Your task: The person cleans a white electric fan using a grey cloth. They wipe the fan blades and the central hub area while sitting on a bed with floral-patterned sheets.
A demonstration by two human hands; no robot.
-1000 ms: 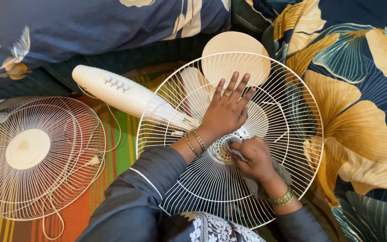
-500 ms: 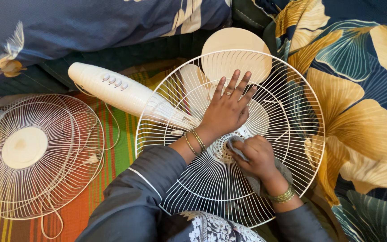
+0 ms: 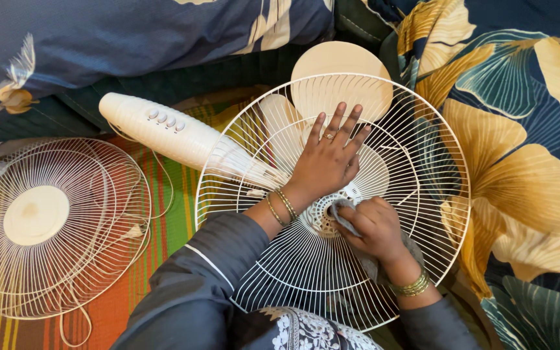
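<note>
fan guard [image 3: 422,194]: white wire grille, round, lying flat in the middle of the view, over the person's lap at its near edge. its hub sits just left of the right hand.

left hand [image 3: 328,162]: released, fingers spread, palm pressed flat on the guard's wires above the hub. a ring on one finger, bangles at the wrist.

right hand [image 3: 371,227]: clenched around a grey cloth [image 3: 364,262], knuckles up, pressing the cloth against the guard right at the hub. the cloth trails from the fist toward the wrist, over the wires. bangles at the wrist.

fan blades [image 3: 341,65]: cream, lying beneath the guard; one rounded blade pokes out past the far rim.

fan body [image 3: 163,129]: white column with a row of buttons, lying on its side to the left, its end running under the guard.

second guard [image 3: 92,207]: white wire grille with a cream centre disc, flat on the striped mat [image 3: 170,227], well left of the hands. a thin white cord lies looped over it.

bedding [image 3: 526,129]: dark blue fabric with large gold leaves, along the right and far sides.
</note>
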